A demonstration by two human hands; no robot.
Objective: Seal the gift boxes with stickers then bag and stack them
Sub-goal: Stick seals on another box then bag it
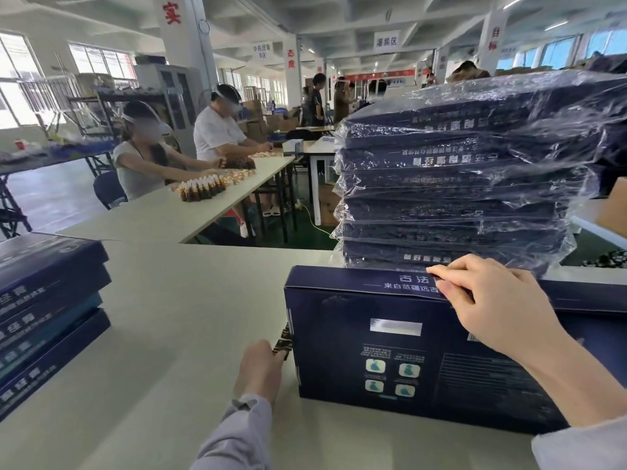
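Now our right hand pinches a sticker on the gift box; our left hand pinches a sticker strip beside it, pale table beneath.

A person in grey and a person in white sit at a long white tabletop bearing small brown bottles. Behind that tabletop stands a grey cabinet; past its far end, cardboard boxes.

Open white tabletop toward 11 o'clock. Blocked at 1 o'clock by tall plastic-bagged navy box stack, at 9 o'clock by unbagged navy box stack.
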